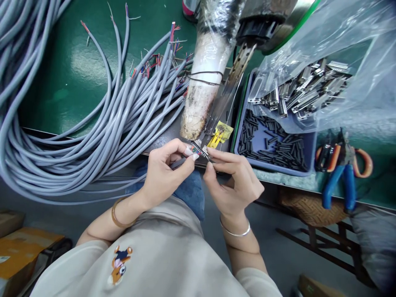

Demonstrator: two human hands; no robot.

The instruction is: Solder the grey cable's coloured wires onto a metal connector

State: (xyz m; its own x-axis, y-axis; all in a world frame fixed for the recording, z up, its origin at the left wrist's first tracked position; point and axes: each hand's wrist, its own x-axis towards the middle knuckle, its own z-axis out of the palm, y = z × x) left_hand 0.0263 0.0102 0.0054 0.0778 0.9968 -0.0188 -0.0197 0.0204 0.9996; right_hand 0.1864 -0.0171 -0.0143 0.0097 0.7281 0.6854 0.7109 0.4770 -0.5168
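Note:
My left hand [167,171] is closed in a pinch on a grey cable [177,163], its thin coloured wires fanned out at the fingertips. Those wires lie against a small metal multi-pin connector [202,153]. Thumb and index finger of my right hand [233,177] are closed at the connector's right end. Just above the connector, the dark tip of a soldering iron [227,86] points down at the pins. A yellow clip-like piece [217,138] sits right behind it. The exact contact between tip, wires and pins is too small to make out.
Many grey cables [102,152] with stripped ends cover the left. A white plastic-wrapped tube [206,70] stands beside the iron. On the right, a blue bin [278,168] holds short black sleeves and bagged metal connectors [306,88]. Pliers [345,165] lie near the edge.

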